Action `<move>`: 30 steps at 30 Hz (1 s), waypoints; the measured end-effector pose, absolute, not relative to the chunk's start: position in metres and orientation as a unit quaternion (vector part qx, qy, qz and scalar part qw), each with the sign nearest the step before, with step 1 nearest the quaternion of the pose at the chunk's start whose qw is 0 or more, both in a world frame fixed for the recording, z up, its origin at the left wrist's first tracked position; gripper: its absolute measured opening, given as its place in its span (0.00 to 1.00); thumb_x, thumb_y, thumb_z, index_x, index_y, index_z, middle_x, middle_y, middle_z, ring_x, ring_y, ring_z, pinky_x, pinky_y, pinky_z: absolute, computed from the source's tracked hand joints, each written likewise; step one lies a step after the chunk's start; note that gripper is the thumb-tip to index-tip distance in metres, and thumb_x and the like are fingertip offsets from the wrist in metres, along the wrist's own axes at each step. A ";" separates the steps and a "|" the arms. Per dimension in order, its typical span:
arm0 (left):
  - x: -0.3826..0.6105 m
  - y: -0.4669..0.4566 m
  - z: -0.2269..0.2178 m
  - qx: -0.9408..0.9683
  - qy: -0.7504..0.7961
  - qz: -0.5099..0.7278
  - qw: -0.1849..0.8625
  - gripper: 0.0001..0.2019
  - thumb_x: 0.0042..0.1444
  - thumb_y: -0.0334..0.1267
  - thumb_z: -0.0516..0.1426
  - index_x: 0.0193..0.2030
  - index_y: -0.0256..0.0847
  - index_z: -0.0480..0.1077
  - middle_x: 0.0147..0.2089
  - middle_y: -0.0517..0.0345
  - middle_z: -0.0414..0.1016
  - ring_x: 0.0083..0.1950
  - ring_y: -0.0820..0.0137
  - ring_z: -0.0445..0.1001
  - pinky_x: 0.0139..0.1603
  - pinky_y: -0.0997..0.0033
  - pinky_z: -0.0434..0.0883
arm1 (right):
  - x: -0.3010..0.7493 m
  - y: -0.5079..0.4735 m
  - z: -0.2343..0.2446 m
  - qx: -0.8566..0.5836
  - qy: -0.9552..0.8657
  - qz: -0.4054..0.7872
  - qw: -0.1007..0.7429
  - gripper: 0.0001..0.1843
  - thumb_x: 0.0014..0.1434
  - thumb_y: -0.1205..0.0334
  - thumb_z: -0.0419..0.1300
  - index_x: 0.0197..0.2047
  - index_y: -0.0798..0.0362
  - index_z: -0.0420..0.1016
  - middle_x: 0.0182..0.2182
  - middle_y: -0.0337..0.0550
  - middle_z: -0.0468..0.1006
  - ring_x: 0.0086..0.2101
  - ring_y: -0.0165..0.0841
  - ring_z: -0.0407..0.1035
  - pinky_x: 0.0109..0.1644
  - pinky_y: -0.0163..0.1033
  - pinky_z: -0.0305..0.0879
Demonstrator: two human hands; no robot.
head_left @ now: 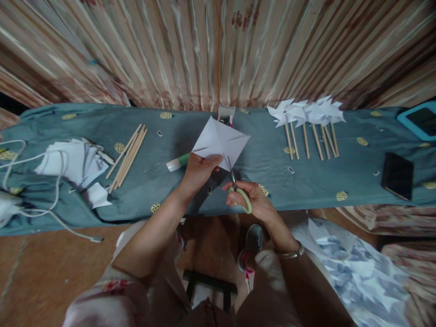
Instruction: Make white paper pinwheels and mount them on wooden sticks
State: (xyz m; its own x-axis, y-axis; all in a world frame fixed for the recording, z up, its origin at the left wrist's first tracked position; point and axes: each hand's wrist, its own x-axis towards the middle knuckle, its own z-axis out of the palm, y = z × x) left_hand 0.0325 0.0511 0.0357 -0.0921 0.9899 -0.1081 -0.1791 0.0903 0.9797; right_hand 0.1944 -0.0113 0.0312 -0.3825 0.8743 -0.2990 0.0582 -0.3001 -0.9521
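My left hand (199, 171) pinches the lower corner of a creased white paper square (221, 141) and holds it up over the blue-grey cloth-covered table (306, 181). My right hand (250, 200) grips small scissors (238, 188) with pale green handles. Their blades point up into the paper's bottom edge. A glue stick (177, 162) with a green band lies on the table just left of my left hand.
Loose wooden sticks (127, 156) and a pile of white paper (73, 163) with a white cable (51, 213) lie at left. Finished paper pinwheels on sticks (308, 120) rest at right, beside a dark phone (397, 175). Paper scraps (354, 268) cover the floor.
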 end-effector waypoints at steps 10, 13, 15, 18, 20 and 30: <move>0.032 0.051 0.034 0.411 0.514 0.528 0.537 0.10 0.43 0.33 0.64 0.17 0.42 0.67 0.20 0.64 0.68 0.21 0.76 0.63 0.21 0.75 0.67 | 0.193 -0.011 0.031 -0.466 -0.506 0.655 0.311 0.29 0.43 0.36 0.70 0.37 0.53 0.76 0.22 0.36 0.76 0.23 0.27 0.68 0.28 0.33 0.68; 0.033 0.051 0.036 0.402 0.512 0.529 0.544 0.08 0.42 0.32 0.63 0.18 0.41 0.68 0.21 0.64 0.68 0.21 0.76 0.63 0.22 0.75 0.67 | 0.193 -0.011 0.031 -0.465 -0.506 0.656 0.312 0.29 0.43 0.36 0.71 0.36 0.53 0.76 0.22 0.35 0.76 0.22 0.26 0.68 0.28 0.33 0.68; 0.034 0.051 0.036 0.401 0.508 0.532 0.546 0.07 0.42 0.31 0.63 0.19 0.41 0.70 0.22 0.63 0.70 0.22 0.76 0.64 0.22 0.75 0.67 | 0.193 -0.011 0.031 -0.466 -0.507 0.655 0.312 0.29 0.43 0.37 0.71 0.36 0.53 0.77 0.22 0.35 0.76 0.22 0.26 0.68 0.28 0.33 0.68; 0.033 0.050 0.036 0.396 0.510 0.532 0.548 0.06 0.42 0.31 0.64 0.20 0.41 0.71 0.22 0.64 0.70 0.22 0.76 0.65 0.23 0.75 0.68 | 0.193 -0.011 0.030 -0.466 -0.507 0.652 0.318 0.27 0.44 0.37 0.70 0.35 0.52 0.77 0.22 0.36 0.76 0.22 0.26 0.68 0.28 0.33 0.68; 0.033 0.050 0.036 0.395 0.512 0.531 0.548 0.08 0.42 0.32 0.64 0.19 0.41 0.70 0.22 0.64 0.69 0.22 0.76 0.64 0.23 0.75 0.67 | 0.193 -0.012 0.030 -0.466 -0.509 0.651 0.317 0.27 0.44 0.37 0.70 0.34 0.52 0.77 0.22 0.36 0.76 0.22 0.26 0.68 0.28 0.33 0.68; 0.032 0.050 0.035 0.409 0.515 0.523 0.542 0.10 0.43 0.34 0.64 0.18 0.41 0.68 0.20 0.64 0.68 0.21 0.76 0.63 0.23 0.75 0.68 | 0.193 -0.011 0.029 -0.472 -0.503 0.657 0.305 0.27 0.44 0.38 0.71 0.35 0.52 0.77 0.20 0.34 0.73 0.22 0.26 0.68 0.27 0.33 0.68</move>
State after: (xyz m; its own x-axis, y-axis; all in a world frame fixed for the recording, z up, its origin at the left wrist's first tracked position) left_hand 0.0319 0.0504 0.0345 -0.0765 0.9885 -0.1307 -0.1452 0.1187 0.9823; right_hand 0.1928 -0.0113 0.0287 -0.3686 0.8753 -0.3129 0.0741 -0.3079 -0.9485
